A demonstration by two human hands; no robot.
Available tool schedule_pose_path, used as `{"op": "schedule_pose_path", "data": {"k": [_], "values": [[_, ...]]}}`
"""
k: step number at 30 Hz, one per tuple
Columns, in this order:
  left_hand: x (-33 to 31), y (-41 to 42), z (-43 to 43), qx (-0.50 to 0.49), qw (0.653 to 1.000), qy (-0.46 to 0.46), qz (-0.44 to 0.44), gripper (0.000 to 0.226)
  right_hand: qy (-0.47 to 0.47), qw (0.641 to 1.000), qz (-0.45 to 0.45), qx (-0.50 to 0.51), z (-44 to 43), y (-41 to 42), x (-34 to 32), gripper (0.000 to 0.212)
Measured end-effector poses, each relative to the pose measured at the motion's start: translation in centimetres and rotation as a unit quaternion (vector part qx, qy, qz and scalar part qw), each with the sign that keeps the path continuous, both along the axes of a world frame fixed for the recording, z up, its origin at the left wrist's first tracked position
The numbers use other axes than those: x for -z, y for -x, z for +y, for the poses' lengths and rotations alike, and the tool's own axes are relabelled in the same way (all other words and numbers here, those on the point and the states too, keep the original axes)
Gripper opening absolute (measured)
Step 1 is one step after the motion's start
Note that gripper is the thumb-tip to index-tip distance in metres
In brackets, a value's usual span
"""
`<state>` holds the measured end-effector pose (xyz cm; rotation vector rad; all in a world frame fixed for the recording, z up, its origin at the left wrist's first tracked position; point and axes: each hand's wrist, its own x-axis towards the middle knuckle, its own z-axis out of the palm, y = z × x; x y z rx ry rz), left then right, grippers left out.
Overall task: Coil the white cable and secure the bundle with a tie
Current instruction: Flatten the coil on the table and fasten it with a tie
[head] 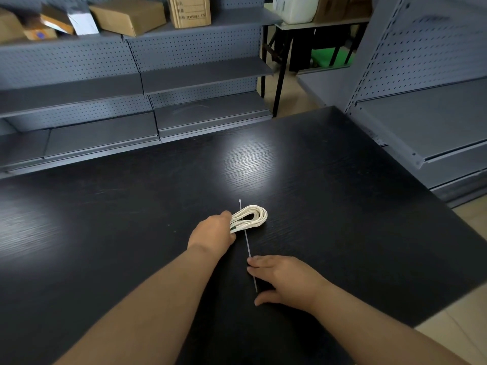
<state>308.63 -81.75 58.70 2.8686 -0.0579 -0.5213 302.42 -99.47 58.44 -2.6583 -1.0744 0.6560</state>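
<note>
Grips coiled white cable (253, 216) at its 9 o'clock end, left hand (213, 234) fingers clamped round it, on the bench (342, 206), across a thin tie (247, 243) lying 12 to 6. Presses tie's 6 o'clock stretch with right hand (287, 277), fingers flat. Looks fully coiled — not yet tied.

cardboard box (189, 10) print, blurred, unreadable
</note>
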Motion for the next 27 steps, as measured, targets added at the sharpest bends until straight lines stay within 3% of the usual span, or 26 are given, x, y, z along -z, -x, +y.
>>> {"op": "schedule_pose_path", "data": {"k": [8, 12, 15, 18, 22, 27], "values": [[0.2, 0.6, -0.1, 0.058, 0.998, -0.033, -0.020, 0.028, -0.036, 0.999, -0.013, 0.017, 0.0, 0.4, 0.6, 0.060], [0.3, 0.7, -0.2, 0.064, 0.997, -0.039, -0.025, 0.029, -0.027, 0.999, -0.028, 0.007, 0.1, 0.7, 0.5, 0.043], [0.3, 0.7, -0.2, 0.061, 0.997, -0.036, -0.023, 0.030, -0.019, 0.998, -0.060, -0.006, 0.2, 0.5, 0.5, 0.045], [0.2, 0.7, -0.2, 0.059, 0.997, -0.032, -0.023, 0.029, -0.021, 0.994, -0.098, -0.038, 0.3, 0.5, 0.8, 0.028], [0.3, 0.7, -0.2, 0.061, 0.997, -0.032, -0.026, 0.032, -0.018, 0.995, -0.093, -0.030, 0.5, 0.8, 1.1, 0.038], [0.6, 0.9, -0.1, 0.081, 0.995, -0.041, -0.035, 0.068, -0.021, 0.999, -0.037, 0.005, 0.1, 0.9, 0.3, 0.050]]}}
